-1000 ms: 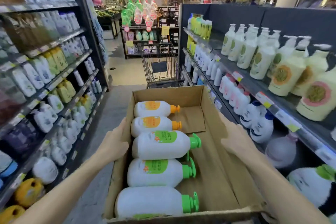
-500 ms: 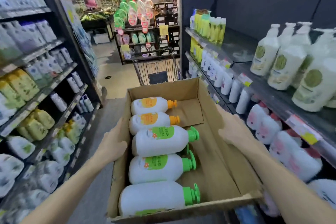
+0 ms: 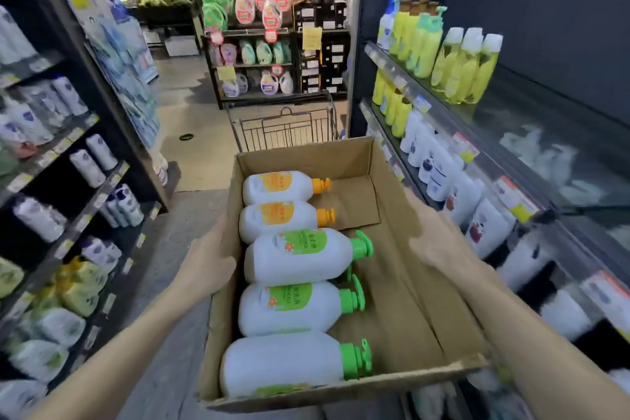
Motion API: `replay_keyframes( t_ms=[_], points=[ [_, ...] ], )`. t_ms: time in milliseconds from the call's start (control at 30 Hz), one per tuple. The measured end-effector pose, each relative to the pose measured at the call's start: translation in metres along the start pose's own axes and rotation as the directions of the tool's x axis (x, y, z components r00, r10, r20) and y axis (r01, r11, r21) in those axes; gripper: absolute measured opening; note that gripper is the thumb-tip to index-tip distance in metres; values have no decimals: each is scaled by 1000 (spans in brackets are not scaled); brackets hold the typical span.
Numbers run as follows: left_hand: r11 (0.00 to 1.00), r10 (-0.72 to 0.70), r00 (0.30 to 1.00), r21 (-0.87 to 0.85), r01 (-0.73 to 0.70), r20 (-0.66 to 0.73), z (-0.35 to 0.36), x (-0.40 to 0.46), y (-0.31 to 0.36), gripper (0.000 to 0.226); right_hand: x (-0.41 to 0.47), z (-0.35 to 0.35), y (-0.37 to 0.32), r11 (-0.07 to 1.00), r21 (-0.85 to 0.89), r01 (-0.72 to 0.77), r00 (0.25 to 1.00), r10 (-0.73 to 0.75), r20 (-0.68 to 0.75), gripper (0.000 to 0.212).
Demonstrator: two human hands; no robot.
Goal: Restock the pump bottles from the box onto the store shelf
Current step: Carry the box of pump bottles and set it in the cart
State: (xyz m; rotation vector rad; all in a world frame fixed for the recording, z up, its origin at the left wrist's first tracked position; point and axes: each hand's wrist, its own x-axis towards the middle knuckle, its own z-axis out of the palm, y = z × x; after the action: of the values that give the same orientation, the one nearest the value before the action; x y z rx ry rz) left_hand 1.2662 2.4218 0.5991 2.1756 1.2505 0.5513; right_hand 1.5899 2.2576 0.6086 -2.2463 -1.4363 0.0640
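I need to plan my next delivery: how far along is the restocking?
Nothing from this box looks shelved yet. The left hand and right hand grip the sides of the cardboard box. Two orange-capped bottles and three green-capped bottles lie inside. All five remain, and the shelf on the right has bare space.

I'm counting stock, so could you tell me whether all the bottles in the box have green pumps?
No, two bottles at the far end of the box have orange pumps; three have green.
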Motion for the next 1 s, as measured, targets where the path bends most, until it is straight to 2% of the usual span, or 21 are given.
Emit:
replay_keyframes(
  t_ms=[133, 267, 400, 567, 800, 1000],
  points=[
    [1000, 16, 1000, -17, -16, 12, 5, 99, -2, 88, 95, 16, 12, 999, 34, -41, 999, 40, 37, 100],
    [1000, 17, 999, -17, -17, 37, 10, 190, -1, 81, 178, 27, 28, 994, 99, -51, 997, 45, 62, 94],
    [1000, -8, 1000, -2, 8, 14, 30, 269, -9, 76, 257, 39, 41, 998, 33, -52, 999, 51, 12, 93],
    [999, -17, 1000, -39, 16, -17, 66, 355, -14, 70, 355, 78, 67, 997, 16, -70, 996, 69, 52, 104],
    [969, -243, 969, -59, 240, -47, 123, 446, -50, 91, 462, 146, 96, 993, 32, -110, 983, 104, 151, 101],
    [933, -359, 930, -12, 359, -77, 169, 492, -99, 95, 522, 224, 114, 992, 55, -111, 963, 94, 252, 98]
  ],
)
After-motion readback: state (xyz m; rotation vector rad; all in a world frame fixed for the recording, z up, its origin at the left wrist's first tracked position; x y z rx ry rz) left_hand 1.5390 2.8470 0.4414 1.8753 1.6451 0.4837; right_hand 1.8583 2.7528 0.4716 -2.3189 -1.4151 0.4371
